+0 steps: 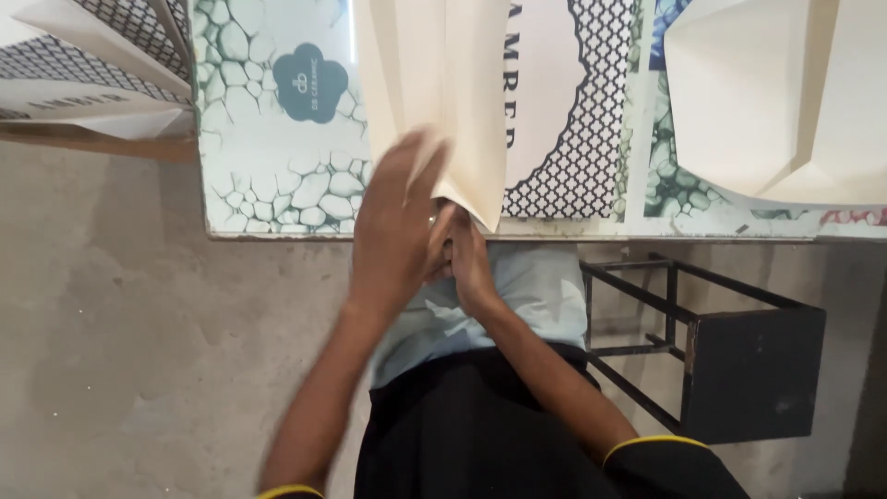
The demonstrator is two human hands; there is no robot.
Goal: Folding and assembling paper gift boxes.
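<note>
At the table [277, 222] edge, both hands [434, 245] on folded cream card [443, 83]

I see a cream folded cardboard sheet [443, 83], creased lengthwise, standing tilted over the patterned table's near edge. Its lower corner points down into my hands: the left hand [393, 231] lies flat against its face, the right hand [469, 263] pinches the tip beneath.
</note>
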